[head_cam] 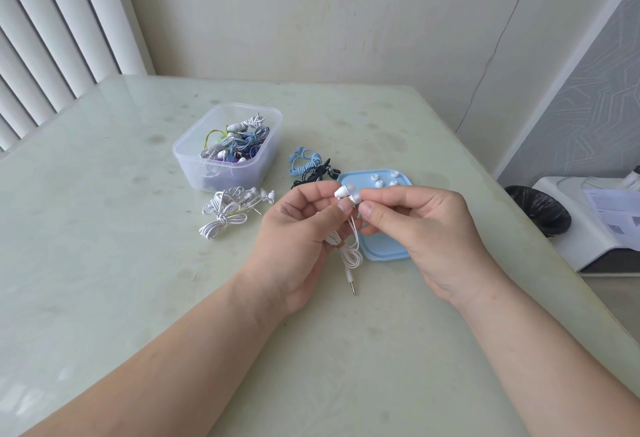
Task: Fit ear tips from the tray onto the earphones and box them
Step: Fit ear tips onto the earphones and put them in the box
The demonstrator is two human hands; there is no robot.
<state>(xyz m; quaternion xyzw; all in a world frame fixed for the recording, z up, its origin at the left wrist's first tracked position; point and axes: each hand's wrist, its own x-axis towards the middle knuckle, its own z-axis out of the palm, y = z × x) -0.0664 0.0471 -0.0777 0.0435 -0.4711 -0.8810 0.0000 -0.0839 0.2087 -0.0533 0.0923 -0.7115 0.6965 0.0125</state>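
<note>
The white earbud [344, 191] is held in the air over the far-left corner of the blue tray [384, 246], pinched between both hands. It is a smooth, bullet-shaped shell, and a pale ear tip [355, 198] meets it at its right end. I cannot tell whether the tip is fully seated. The left hand [298, 239] grips the bud with thumb and forefinger, and its lower fingers curl round the coiled cable [350, 251]. This is likely to keep loose wire out of the way and give the bud a steady base to push against. The plug [352, 282] dangles below. The right hand [429, 225] pinches the tip narrowly between thumb and forefinger, seemingly to press or twist it on. Working this close to the tray puts the spare tips [377, 183], lying at its far end, within easy reach. Further left, a white set [227, 211] lies on the table [138, 263] just near of the clear box [221, 178], which holds tangled earphones. A blue set [303, 161] and a black set [317, 173] lie between box and tray, probably waiting their turn
</note>
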